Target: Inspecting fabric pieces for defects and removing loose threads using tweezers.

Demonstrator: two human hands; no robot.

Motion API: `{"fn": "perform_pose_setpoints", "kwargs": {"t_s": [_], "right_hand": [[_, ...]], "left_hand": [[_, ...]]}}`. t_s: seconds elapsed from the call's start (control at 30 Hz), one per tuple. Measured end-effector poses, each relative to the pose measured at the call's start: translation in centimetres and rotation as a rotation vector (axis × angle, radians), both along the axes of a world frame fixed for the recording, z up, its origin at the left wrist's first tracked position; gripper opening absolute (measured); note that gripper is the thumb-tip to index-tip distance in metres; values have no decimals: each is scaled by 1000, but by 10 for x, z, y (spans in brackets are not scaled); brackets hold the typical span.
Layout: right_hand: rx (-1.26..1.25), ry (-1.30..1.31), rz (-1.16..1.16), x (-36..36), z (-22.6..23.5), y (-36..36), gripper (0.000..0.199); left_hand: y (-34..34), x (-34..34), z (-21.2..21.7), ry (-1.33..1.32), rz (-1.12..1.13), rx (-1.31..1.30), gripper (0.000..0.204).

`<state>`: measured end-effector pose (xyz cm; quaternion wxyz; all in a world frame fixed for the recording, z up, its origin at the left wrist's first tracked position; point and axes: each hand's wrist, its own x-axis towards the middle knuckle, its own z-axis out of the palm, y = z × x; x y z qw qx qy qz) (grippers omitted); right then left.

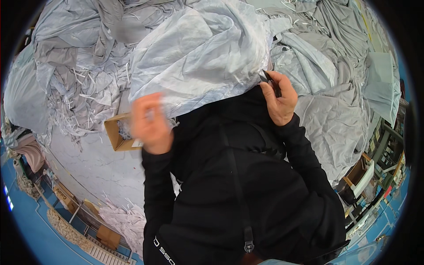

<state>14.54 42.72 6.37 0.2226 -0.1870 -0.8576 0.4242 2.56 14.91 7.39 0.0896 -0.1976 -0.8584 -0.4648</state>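
A pale blue-grey cloth lies spread in front of me, its near edge reaching my lap. My right hand is closed around small dark thread snips, whose pointed end is at the cloth's right edge. My left hand is smeared by motion, so its fingers cannot be made out clearly. It is over the cloth's near left corner, beside an open cardboard box with pale scraps inside. The hand covers part of that box.
Heaps of grey cloth with loose white threads lie at the left, and more grey fabric is piled at the right. A light marbled tabletop shows at the left. Beyond its edge, cartons stand low above a blue floor.
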Motion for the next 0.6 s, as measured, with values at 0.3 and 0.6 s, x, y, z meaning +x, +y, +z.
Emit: {"fn": "perform_pose_setpoints", "kwargs": {"t_s": [0.3,0.6], "right_hand": [[-157,-105,127,-20,-22,6,25],[-210,-137,171,-10,-21,6,10]], "left_hand": [[-103,-25,27,503,566,-1005,37],[102,28,20,-334,-454,145,18]]}}
